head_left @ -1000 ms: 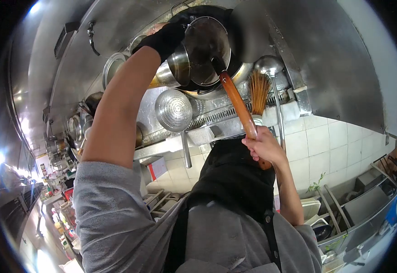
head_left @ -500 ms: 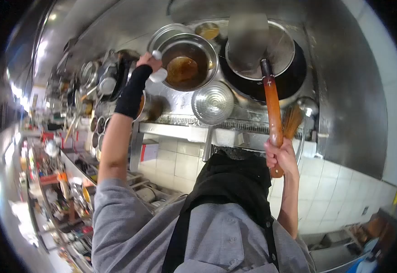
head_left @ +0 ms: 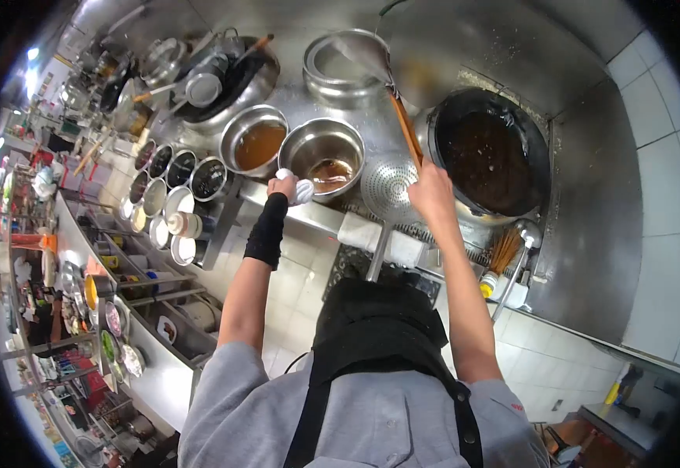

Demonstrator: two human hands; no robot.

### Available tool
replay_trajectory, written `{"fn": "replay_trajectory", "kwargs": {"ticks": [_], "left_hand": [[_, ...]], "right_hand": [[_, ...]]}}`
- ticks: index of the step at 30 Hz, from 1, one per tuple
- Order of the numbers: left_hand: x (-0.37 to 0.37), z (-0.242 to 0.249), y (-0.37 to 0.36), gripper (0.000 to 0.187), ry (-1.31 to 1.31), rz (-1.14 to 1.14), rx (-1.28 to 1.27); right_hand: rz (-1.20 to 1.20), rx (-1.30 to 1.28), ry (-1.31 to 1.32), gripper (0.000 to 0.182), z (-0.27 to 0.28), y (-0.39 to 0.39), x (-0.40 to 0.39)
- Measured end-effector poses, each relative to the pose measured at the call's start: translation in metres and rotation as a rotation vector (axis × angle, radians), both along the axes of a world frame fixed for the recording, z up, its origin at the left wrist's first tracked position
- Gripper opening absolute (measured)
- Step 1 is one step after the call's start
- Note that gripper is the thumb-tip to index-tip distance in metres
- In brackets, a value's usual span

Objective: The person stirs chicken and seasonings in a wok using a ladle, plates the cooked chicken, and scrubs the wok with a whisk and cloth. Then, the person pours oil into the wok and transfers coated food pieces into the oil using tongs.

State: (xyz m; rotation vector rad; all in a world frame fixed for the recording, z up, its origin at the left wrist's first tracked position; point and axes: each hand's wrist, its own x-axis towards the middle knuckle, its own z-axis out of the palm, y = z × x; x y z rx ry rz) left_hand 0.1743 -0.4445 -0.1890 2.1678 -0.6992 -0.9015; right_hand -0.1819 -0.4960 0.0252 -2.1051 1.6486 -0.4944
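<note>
My left hand (head_left: 282,186), with a black sleeve on its wrist, is closed on a white cloth (head_left: 302,190) at the near left rim of a metal pot (head_left: 323,140) that holds some brown liquid. My right hand (head_left: 432,191) grips the wooden handle (head_left: 405,129) of a spatula. Its metal blade (head_left: 362,53) is up beside a lidded steel pot (head_left: 332,66). To the right sits a black wok (head_left: 486,156) with dark brown liquid. Between the hands lies a round perforated strainer (head_left: 391,187).
Another pot of brown liquid (head_left: 258,147) stands left of the cloth. Several small containers (head_left: 180,168) line the left side. A bamboo brush (head_left: 504,251) and a ladle (head_left: 529,232) rest near the right front edge. Shelves fill the far left.
The spatula and my right hand have moved up and left, away from the wok. The metal pot and my left hand are now lower and nearer. A round mesh strainer no longer covers the wok.
</note>
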Motion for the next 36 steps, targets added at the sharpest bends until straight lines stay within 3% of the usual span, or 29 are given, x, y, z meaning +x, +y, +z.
{"fn": "replay_trajectory", "kwargs": {"ticks": [2, 3, 4, 5, 6, 8, 9, 10, 11, 12, 14, 16, 17, 18, 19, 21, 23, 24, 26, 29, 31, 34, 35, 36], "left_hand": [[0.001, 0.002, 0.02, 0.037, 0.376, 0.079, -0.034], [0.006, 0.019, 0.038, 0.033, 0.727, 0.075, -0.047], [0.007, 0.029, 0.06, 0.03, 0.768, 0.047, -0.103], [0.008, 0.04, 0.081, 0.028, 0.811, 0.018, -0.159], [0.004, 0.048, 0.103, 0.03, 0.746, 0.001, -0.213], [0.001, 0.065, 0.144, 0.036, 0.951, -0.111, -0.204], [-0.044, 0.113, 0.156, 0.038, 0.824, -0.044, -0.334], [-0.047, 0.101, 0.172, 0.043, 1.052, -0.009, -0.268], [-0.068, 0.124, 0.18, 0.049, 1.08, -0.017, -0.258], [-0.065, 0.105, 0.195, 0.049, 1.01, -0.163, -0.217], [-0.093, 0.125, 0.2, 0.046, 0.895, -0.257, -0.147], [-0.106, 0.127, 0.211, 0.041, 0.837, -0.188, -0.111], [-0.112, 0.128, 0.213, 0.038, 0.808, -0.156, -0.091], [-0.114, 0.134, 0.213, 0.038, 0.757, -0.204, -0.005], [-0.115, 0.142, 0.213, 0.038, 0.705, -0.252, 0.082], [-0.119, 0.143, 0.217, 0.035, 0.606, -0.286, 0.176], [-0.127, 0.128, 0.228, 0.034, 0.588, -0.194, 0.134], [-0.129, 0.122, 0.233, 0.034, 0.578, -0.153, 0.114], [-0.132, 0.121, 0.237, 0.034, 0.556, -0.159, 0.123], [-0.146, 0.125, 0.246, 0.034, 0.528, -0.109, 0.061], [-0.154, 0.119, 0.242, 0.034, 0.488, -0.069, -0.023], [-0.16, 0.114, 0.245, 0.039, 0.111, -0.086, -0.089], [-0.17, 0.121, 0.241, 0.042, 0.112, -0.028, -0.198], [-0.179, 0.128, 0.236, 0.041, 0.279, -0.027, -0.318]], "right_hand": [[0.076, 0.08, -0.242, 0.028, -0.023, 0.032, -0.003], [0.109, 0.123, -0.369, 0.028, -0.032, 0.049, -0.005], [0.042, 0.579, -0.627, 0.022, -0.017, 0.069, -0.001], [-0.033, 0.783, -0.798, 0.016, -0.022, 0.088, 0.004], [0.038, 0.923, -1.036, 0.013, -0.036, 0.103, 0.006], [0.109, 1.124, -1.202, 0.014, -0.071, 0.134, 0.014], [0.114, 1.158, -1.271, 0.014, -0.076, 0.149, 0.021], [0.089, 1.132, -1.252, 0.013, -0.085, 0.167, 0.031], [0.085, 1.176, -1.294, 0.012, -0.105, 0.183, 0.038], [0.149, 1.179, -1.243, 0.011, -0.112, 0.194, 0.041], [0.223, 1.29, -1.257, 0.014, -0.114, 0.206, 0.043], [0.623, 1.012, -0.862, 0.022, -0.142, 0.209, 0.044], [0.757, 0.989, -0.516, 0.033, -0.147, 0.2, 0.033], [0.895, 0.877, -0.218, 0.03, -0.101, 0.171, 0.022], [0.988, 0.366, -0.293, 0.019, -0.161, 0.164, 0.007], [0.456, -0.049, -0.113, 0.013, -0.146, 0.104, -0.047], [0.144, -0.514, 0.225, 0.027, -0.139, 0.032, -0.122], [0.027, -0.531, 0.554, 0.025, -0.129, 0.006, -0.147], [-0.067, -0.298, 0.275, 0.026, -0.142, -0.025, -0.182], [0.038, 0.048, 0.174, 0.032, -0.153, -0.044, -0.202], [0.044, -0.055, 0.096, 0.033, -0.153, -0.041, -0.204], [0.057, -0.033, 0.057, 0.034, -0.158, -0.027, -0.205], [0.048, -0.018, 0.051, 0.034, -0.154, -0.032, -0.204], [0.048, -0.003, 0.047, 0.034, -0.149, -0.035, -0.205]]}}
